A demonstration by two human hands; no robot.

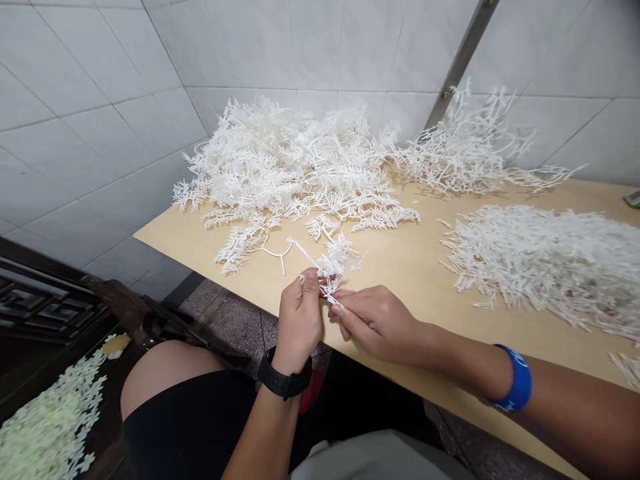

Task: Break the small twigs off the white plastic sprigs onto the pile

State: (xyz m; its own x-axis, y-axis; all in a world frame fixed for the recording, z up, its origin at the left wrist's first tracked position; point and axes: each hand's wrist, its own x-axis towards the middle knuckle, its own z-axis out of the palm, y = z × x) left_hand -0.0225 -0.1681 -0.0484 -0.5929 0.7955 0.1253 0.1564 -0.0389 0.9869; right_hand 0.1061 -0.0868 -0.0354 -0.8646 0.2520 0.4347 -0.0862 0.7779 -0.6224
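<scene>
Both my hands meet over the near edge of the table. My left hand [301,317] is closed on a white plastic branch [336,257] with many thin tips, its stem sticking up to the left. My right hand [375,321] pinches a small white plastic piece [332,300] at the near end of that branch. Whether this piece is joined to the branch I cannot tell. Just beyond my left hand, a forked white stem with a bushy end [240,247] lies on the wood.
A big heap of bushy white branches [295,160] fills the table's [430,260] back left. Barer white stems [465,153] lean by the tiled wall. At right lies a pile of small white pieces [555,260]. Pale green flower pieces [50,420] lie low at left beside dark wooden furniture [125,307].
</scene>
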